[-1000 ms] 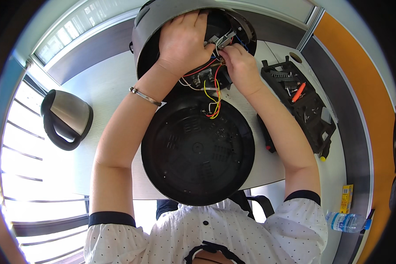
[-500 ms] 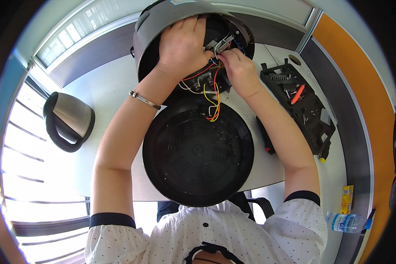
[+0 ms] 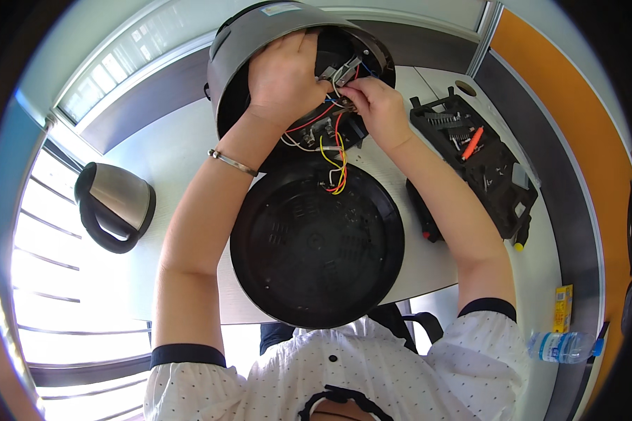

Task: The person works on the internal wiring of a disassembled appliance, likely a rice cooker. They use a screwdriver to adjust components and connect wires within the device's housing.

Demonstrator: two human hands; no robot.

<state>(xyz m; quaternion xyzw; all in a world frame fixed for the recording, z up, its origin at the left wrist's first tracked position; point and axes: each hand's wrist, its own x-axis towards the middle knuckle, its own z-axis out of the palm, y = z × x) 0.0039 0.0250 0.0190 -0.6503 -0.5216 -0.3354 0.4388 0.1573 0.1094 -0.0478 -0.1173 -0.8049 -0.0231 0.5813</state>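
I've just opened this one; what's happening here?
A person's bare left hand reaches inside a tilted, grey, rounded appliance housing, while the bare right hand works beside a small silver metal bracket at its opening. Red, yellow and white wires run down to a round black dish-shaped cover nearer the person. An open black tool case lies right; a silver-and-black kettle stands left.

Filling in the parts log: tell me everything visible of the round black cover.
The round black cover is a shallow dish, apparently plastic, with a raised rim, clusters of vent slots, a small central ring and pale specks. Its open side seems up. It sits just nearer than the grey housing, its near rim past the table edge. Red, yellow and white wires reach its far part. Neither the left hand nor right hand touches it.
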